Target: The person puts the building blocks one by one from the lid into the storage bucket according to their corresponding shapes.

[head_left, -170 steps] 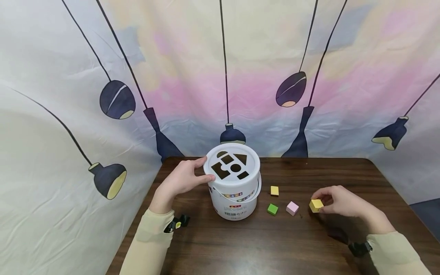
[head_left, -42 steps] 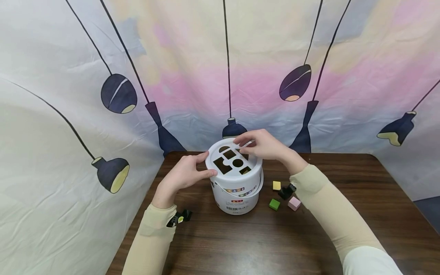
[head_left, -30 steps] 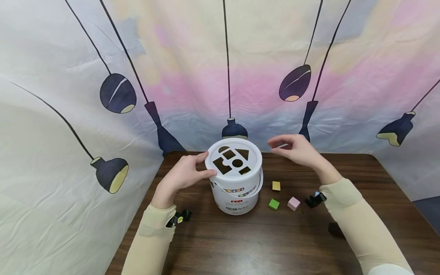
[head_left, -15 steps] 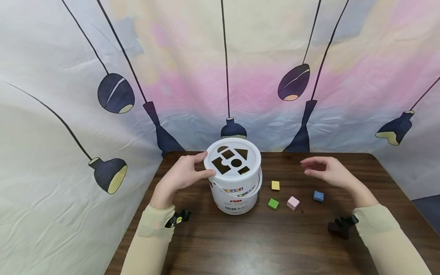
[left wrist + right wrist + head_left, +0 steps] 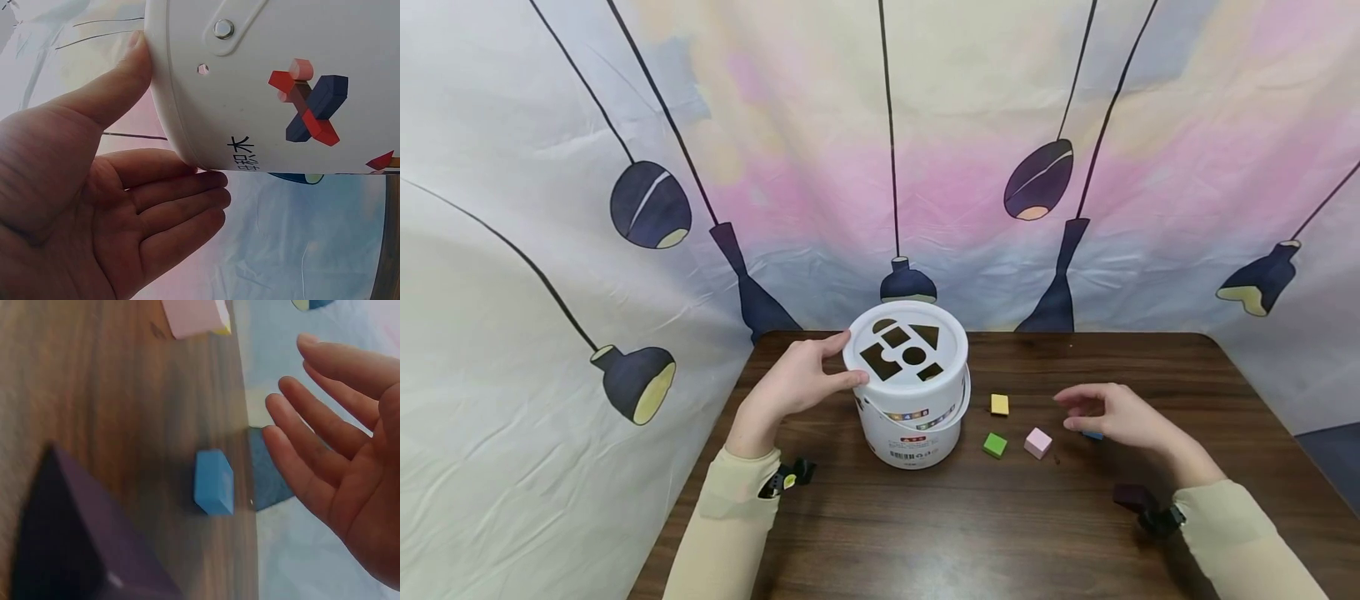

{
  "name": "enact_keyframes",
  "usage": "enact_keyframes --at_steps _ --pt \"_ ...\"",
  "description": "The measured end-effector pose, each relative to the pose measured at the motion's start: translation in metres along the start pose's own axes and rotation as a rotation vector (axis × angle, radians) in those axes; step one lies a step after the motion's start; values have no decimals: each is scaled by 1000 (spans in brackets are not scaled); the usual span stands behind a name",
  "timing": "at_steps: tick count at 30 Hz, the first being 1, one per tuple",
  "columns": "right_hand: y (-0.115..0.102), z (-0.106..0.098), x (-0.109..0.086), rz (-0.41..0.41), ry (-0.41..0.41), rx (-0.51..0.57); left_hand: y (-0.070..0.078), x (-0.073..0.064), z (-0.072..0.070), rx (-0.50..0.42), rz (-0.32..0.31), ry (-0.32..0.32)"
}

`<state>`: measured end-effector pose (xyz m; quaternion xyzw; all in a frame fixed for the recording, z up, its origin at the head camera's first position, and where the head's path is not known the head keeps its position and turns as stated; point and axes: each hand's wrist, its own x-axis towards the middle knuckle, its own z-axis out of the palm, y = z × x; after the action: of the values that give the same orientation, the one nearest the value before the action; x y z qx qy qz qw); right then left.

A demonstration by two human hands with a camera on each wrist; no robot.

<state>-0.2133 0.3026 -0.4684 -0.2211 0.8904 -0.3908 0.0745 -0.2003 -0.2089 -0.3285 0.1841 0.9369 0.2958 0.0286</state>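
A white bucket [image 5: 910, 429] with a lid [image 5: 951, 346] cut into shaped holes stands on the table. My left hand [image 5: 801, 379] braces the left side of the lid, thumb and index finger spread against the rim; in the left wrist view its other fingers extend loosely below the rim. My right hand [image 5: 1116, 412] hovers over a blue block [image 5: 214, 482], fingers apart and gently bent, holding nothing. The hand partly hides that block in the head view. Left of it lie a pink block [image 5: 1037, 443], a green block [image 5: 995, 445] and a yellow block [image 5: 999, 405].
A dark purple block [image 5: 94, 531] lies on the brown table [image 5: 940, 533] near my right wrist, close to the wrist camera. The bucket's handle [image 5: 964, 400] hangs down on its right. Behind the table hangs a cloth [image 5: 820, 167] printed with lamps.
Earlier my right hand held a yellow cube, then reached over the lid. Now it holds nothing and has moved right and down over the blue block. The left hand stays at the rim.
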Motion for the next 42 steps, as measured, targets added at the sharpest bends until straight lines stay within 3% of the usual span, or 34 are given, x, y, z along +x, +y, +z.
enact_keyframes --at_steps 5,16,42 --pt "-3 12 2 -60 -48 -38 0 0 0 7 -3 0" --pt "-3 26 5 -35 -160 3 -1 0 0 6 8 1" --pt "-13 39 16 -74 -228 -34 0 0 -1 -7 4 -5"
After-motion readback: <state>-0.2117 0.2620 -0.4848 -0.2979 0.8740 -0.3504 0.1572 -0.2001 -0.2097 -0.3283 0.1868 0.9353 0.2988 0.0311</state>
